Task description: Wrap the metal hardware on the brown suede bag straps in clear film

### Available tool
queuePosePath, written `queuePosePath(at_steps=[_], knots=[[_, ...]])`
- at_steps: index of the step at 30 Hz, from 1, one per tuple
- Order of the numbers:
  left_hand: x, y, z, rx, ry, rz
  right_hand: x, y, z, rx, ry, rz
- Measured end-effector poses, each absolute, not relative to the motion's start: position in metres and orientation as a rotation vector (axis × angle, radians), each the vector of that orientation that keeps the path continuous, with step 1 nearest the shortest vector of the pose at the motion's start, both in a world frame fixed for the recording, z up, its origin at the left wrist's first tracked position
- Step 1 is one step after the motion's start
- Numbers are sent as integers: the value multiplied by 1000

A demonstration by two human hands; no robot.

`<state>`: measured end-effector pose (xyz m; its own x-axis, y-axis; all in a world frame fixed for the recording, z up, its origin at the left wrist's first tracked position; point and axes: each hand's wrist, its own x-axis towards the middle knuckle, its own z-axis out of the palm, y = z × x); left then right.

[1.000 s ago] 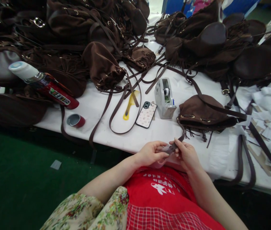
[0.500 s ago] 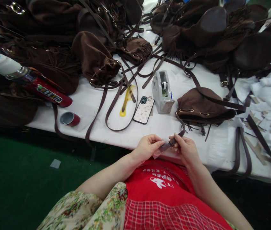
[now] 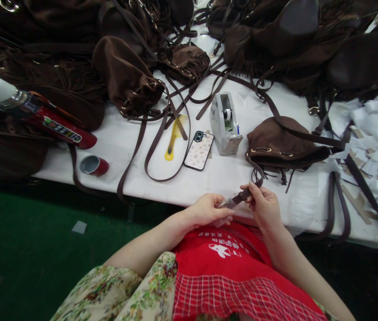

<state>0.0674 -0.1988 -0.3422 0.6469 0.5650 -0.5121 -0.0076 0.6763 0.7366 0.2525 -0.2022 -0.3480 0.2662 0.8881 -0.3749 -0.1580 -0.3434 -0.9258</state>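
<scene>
A dark brown strap (image 3: 255, 179) runs from a small brown drawstring bag (image 3: 277, 140) to the table's front edge. My right hand (image 3: 264, 203) pinches it close to its end, by what looks like a keeper loop. Clear plastic film (image 3: 224, 205) wraps the strap's tip, and my left hand (image 3: 209, 211) is closed on this film, its fingertips partly covering it. Both hands are just over the red apron (image 3: 242, 263). Beyond them on the table stand a grey tape dispenser (image 3: 225, 129) and, beside it, a phone (image 3: 199, 151) in a patterned case.
A yellow comb (image 3: 172, 145) lies within a strap loop. At left are a red cup (image 3: 100, 166) and a red bottle (image 3: 62, 127) with a white top. Brown fringed bags (image 3: 125, 76) are heaped behind. White paper scraps (image 3: 372, 156) cover the right side.
My left fingers have shifted from a pinch to lying over the film, slightly farther from my right hand. My right hand keeps hold of the strap. The view has tilted slightly.
</scene>
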Motion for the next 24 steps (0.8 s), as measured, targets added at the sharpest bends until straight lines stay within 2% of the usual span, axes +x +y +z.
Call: queuePosePath(at_steps=[24], knots=[[77, -186, -344, 1220, 783, 447, 254, -201, -349, -1646, -711, 1360]])
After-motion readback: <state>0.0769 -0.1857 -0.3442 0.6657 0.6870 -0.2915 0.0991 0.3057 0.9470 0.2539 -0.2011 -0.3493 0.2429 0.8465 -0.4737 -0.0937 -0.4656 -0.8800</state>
